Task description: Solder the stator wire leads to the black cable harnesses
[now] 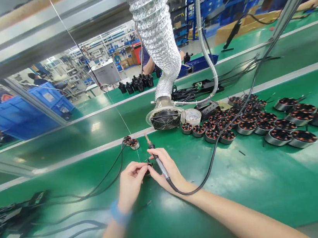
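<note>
My left hand (132,181), with a blue band at the wrist, is closed in a pinch at a small dark motor part (148,171) on the green bench. What lies between its fingertips is too small to make out. A soldering iron (160,164) lies in the grip of my right hand (171,170), its tip pointing up and away from me. The right thumb reaches to the same motor part, which the fingers mostly hide. A thin wire (120,114) hangs from above, down to the left fingertips. Two small copper-wound motor parts (133,143) sit just beyond my hands.
Several round copper-wound motor parts (246,126) stand at the right. A fan (165,119) under a foil duct (154,29) is ahead, beside a white round container (193,117). The iron's black cable (211,162) loops rightward. Dark cables (78,198) lie left. Other people work beyond.
</note>
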A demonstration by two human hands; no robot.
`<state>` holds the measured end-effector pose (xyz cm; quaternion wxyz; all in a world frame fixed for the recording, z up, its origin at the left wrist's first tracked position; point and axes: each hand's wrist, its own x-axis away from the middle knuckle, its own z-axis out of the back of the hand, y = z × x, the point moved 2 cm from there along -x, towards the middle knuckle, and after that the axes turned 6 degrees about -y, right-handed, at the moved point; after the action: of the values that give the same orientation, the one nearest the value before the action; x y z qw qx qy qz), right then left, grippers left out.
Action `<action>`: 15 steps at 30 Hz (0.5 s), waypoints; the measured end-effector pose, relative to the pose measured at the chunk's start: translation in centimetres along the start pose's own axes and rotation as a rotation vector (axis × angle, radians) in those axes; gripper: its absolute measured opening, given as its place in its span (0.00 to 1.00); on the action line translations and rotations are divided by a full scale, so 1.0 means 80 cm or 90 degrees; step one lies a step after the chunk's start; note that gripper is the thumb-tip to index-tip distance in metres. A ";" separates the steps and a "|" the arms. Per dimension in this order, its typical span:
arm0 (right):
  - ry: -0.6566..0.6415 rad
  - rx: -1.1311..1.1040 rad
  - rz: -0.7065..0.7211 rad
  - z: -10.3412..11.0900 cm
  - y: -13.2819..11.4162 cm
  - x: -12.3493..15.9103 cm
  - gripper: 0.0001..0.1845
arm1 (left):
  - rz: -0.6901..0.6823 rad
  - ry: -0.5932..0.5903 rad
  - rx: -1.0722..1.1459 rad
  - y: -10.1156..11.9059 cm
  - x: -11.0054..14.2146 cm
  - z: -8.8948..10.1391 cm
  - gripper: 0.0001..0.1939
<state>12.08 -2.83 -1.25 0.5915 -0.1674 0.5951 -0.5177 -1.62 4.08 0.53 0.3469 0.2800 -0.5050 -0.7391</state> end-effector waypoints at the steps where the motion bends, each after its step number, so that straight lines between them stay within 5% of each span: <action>1: 0.004 0.002 0.009 0.001 -0.002 -0.001 0.27 | -0.005 0.000 -0.004 0.001 0.001 0.000 0.10; 15: -0.058 0.078 0.052 0.000 0.000 0.002 0.25 | 0.004 -0.039 -0.126 -0.007 0.007 0.009 0.15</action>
<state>12.06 -2.96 -1.29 0.6479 -0.1301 0.5411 -0.5201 -2.60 4.16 0.22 0.3595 0.2203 -0.4407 -0.7925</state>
